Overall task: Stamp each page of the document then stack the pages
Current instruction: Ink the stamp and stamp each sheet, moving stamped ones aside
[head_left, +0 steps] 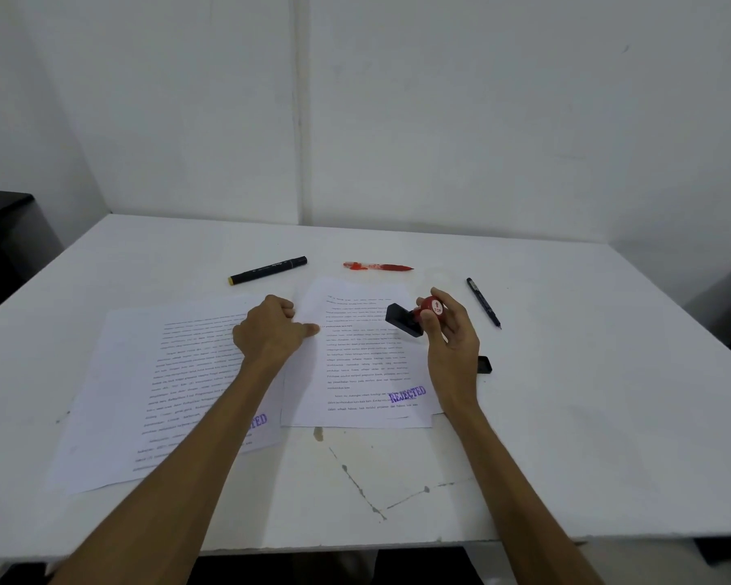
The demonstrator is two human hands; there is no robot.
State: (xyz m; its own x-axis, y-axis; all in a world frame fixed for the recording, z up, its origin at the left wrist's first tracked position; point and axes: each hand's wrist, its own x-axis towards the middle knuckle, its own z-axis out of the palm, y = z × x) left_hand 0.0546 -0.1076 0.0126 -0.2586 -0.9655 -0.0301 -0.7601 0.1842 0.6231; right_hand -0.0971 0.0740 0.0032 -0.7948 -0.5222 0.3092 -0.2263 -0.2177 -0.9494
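Two printed pages lie side by side on the white table [566, 415]. The left page [115, 390] carries a purple stamp mark partly hidden by my left forearm. The right page [355, 365] shows a purple "REJECTED" mark [407, 393] near its lower right. My left hand [271, 329] rests knuckles-down on the left edge of the right page, fingers curled, thumb pressing the paper. My right hand [448, 327] holds a stamp [414, 316] with a red knob and black base, lifted and tilted above the right page's upper right.
At the back of the table lie a black marker with a yellow end [267, 270], a red pen [376, 267] and a thin black pen [483, 302]. A small black cap or ink pad [485, 365] sits right of my right wrist. White walls stand behind.
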